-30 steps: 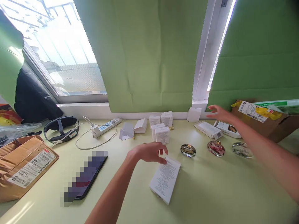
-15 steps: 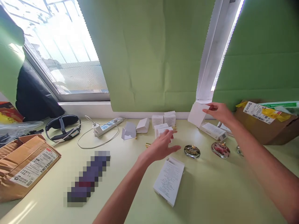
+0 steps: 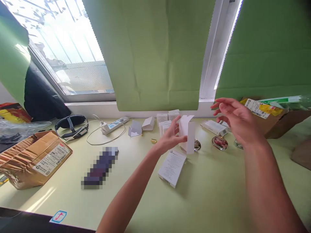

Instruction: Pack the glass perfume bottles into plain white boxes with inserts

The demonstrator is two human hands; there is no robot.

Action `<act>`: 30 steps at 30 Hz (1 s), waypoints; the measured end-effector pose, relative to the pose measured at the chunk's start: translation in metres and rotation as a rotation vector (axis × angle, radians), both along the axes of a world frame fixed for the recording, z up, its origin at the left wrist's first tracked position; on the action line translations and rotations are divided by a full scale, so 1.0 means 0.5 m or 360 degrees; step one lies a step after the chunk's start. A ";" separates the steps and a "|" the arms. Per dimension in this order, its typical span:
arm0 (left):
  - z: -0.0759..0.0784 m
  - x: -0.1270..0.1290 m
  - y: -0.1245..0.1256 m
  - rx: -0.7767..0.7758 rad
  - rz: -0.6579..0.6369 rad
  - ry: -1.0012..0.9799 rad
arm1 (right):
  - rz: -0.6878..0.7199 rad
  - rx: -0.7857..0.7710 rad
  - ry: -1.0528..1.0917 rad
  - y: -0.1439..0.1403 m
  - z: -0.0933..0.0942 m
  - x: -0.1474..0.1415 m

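Note:
My left hand is closed on a folded white cardboard piece, held upright over the table. My right hand is raised to the right, fingers apart and holding nothing. Below the left hand lies a white printed box. A flat glass bottle is partly hidden behind the cardboard. Another bottle, with dark red inside, sits below the right hand, and a third is partly covered by the right forearm. A small gold cylinder rests left of the left hand.
Small white boxes stand near the wall, beside opened white cartons. A long white box lies further right. Brown parcels stand at the left and right. A power strip with a cable lies back left.
The white cardboard has passed from my right hand at the back right to my left hand near the middle. My right hand has let go and opened. The view has shifted slightly.

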State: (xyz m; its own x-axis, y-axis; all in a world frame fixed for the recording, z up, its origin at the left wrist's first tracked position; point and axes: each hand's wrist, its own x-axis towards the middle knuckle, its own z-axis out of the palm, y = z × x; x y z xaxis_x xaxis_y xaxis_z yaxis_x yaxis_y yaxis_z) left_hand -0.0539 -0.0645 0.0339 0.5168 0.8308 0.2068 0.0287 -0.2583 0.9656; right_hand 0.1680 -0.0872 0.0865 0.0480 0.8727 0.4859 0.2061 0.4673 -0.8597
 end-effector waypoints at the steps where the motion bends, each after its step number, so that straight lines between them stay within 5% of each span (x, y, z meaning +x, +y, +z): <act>1: -0.001 -0.006 0.003 -0.0059 -0.0086 -0.0047 | 0.0100 -0.0069 0.0005 0.010 -0.011 0.010; 7: -0.013 -0.013 0.004 -0.0187 -0.0345 -0.0172 | 0.0955 -0.0618 -0.0334 0.060 -0.071 -0.001; 23: -0.011 -0.016 0.007 -0.0060 -0.0356 -0.0101 | 0.1063 -0.0575 -0.0217 0.061 -0.075 -0.029; 30: -0.016 -0.025 0.007 -0.0133 -0.0609 -0.0119 | 0.1201 -0.0548 -0.0131 0.072 -0.101 -0.022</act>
